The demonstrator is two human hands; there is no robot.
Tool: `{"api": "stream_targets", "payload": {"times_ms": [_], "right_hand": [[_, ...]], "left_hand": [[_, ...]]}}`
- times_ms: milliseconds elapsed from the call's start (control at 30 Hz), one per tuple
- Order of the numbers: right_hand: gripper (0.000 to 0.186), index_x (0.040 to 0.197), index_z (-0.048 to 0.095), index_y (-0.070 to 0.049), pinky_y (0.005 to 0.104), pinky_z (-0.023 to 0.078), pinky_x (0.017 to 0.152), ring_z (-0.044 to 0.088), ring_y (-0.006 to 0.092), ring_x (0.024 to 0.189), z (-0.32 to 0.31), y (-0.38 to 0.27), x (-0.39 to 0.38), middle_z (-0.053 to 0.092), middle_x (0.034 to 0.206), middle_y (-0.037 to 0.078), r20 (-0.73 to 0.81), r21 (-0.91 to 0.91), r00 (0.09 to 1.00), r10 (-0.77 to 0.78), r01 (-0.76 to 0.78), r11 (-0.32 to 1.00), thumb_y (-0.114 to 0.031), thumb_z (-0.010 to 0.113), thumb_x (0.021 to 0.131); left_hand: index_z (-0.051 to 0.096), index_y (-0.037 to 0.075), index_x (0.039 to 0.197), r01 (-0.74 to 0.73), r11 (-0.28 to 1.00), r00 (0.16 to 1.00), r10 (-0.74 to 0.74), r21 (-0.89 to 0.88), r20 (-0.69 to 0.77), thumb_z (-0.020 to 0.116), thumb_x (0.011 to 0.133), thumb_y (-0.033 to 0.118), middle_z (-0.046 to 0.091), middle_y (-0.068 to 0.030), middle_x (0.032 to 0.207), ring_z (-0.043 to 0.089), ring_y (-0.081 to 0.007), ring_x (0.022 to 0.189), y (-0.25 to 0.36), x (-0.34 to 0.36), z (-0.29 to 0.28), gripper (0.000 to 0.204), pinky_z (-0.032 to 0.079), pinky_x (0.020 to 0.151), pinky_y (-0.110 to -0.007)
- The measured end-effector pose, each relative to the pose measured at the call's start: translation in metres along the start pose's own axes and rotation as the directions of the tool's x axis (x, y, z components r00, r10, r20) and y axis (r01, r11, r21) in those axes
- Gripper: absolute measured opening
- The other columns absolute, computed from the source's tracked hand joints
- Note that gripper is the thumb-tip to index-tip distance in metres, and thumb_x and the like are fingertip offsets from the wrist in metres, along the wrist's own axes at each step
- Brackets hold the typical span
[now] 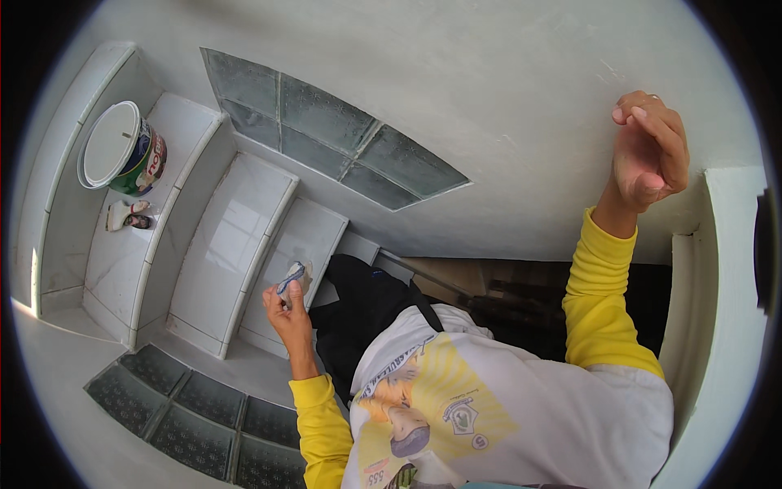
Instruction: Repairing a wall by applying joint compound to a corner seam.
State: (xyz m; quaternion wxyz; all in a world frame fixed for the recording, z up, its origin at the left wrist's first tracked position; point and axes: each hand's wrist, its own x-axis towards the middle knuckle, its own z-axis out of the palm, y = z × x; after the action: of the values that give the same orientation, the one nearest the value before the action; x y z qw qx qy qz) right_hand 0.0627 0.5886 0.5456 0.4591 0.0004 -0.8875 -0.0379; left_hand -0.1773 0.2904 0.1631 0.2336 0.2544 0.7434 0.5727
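Between the thumb and fingers of my left hand [291, 320] is a small whitish piece with a blue edge [292, 279]; its kind is hard to make out. The hand is closed on it, above the tiled steps [232, 220]. Up at the right, my right hand [652, 151] is raised close to the pale grey wall [529, 90]. Its fingers curve loosely, the thumb stands apart, and nothing shows in it. Whether it touches the wall is not clear. Both arms wear yellow sleeves.
A lidded paint bucket [122, 151] stands on an upper step at the left. Beside it lies a small white-and-dark item [129, 215]. Glass-block windows [326, 122] are set into the wall, with more glass blocks [195, 411] at lower left. A white frame edge [725, 310] rises at the right.
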Motion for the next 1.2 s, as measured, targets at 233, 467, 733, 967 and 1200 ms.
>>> {"api": "stream_targets", "payload": {"times_ms": [233,467,733,967,1200], "right_hand": [[0.064,0.099,0.064,0.011,0.0325,0.045,0.053,0.058,0.0245,0.064,-0.003,0.001,-0.002,0.061,0.084,0.015,0.055,-0.041,0.997,-0.057,0.059,0.997,-0.052,0.057,0.096],[0.062,0.101,0.063,0.011,0.0338,0.044,0.053,0.057,0.0247,0.063,-0.002,0.001,-0.001,0.059,0.085,0.016,0.129,-0.021,0.989,-0.07,0.073,0.997,-0.05,0.054,0.098],[0.057,0.11,0.059,0.011,0.0377,0.046,0.059,0.059,0.0289,0.073,-0.022,0.011,-0.004,0.059,0.094,0.019,0.272,0.062,0.954,-0.13,0.117,0.991,-0.044,0.044,0.103],[0.055,0.112,0.059,0.012,0.0394,0.047,0.06,0.059,0.0303,0.074,-0.024,0.016,-0.004,0.059,0.097,0.02,0.291,0.053,0.946,-0.141,0.131,0.99,-0.039,0.041,0.104],[0.052,0.11,0.06,0.013,0.0387,0.047,0.059,0.06,0.0317,0.074,-0.023,0.015,-0.001,0.06,0.096,0.021,0.298,-0.001,0.945,-0.138,0.145,0.989,-0.035,0.042,0.103]], "left_hand": [[0.06,0.004,0.105,0.319,0.637,0.921,-0.382,-0.702,0.072,0.058,0.102,0.031,0.067,-0.0056,0.097,0.064,-0.0118,0.086,0.008,-0.001,0.033,0.027,0.051,0.079,-0.026],[0.06,0.002,0.104,0.277,0.573,0.957,-0.238,-0.771,0.167,0.068,0.097,0.022,0.067,-0.0073,0.104,0.062,-0.0097,0.094,0.017,0.025,0.137,0.022,0.052,0.084,-0.026],[0.05,-0.003,0.124,-0.273,0.853,0.947,0.32,-0.445,0.033,0.056,0.098,0.023,0.037,-0.0338,0.148,0.028,-0.0539,0.141,0.072,0.005,0.291,0.037,0.026,0.115,-0.052],[0.022,-0.008,0.151,-0.312,0.875,0.912,0.385,-0.371,0.141,0.037,0.101,0.044,0.019,-0.0356,0.156,0.011,-0.0559,0.145,0.04,0.033,0.296,0.074,0.01,0.12,-0.055],[0.027,-0.01,0.149,-0.469,0.874,0.837,0.486,-0.125,0.251,0.038,0.095,0.06,0.012,-0.0371,0.156,0.009,-0.0555,0.145,0.03,0.013,0.309,0.089,0.009,0.119,-0.06]]}}
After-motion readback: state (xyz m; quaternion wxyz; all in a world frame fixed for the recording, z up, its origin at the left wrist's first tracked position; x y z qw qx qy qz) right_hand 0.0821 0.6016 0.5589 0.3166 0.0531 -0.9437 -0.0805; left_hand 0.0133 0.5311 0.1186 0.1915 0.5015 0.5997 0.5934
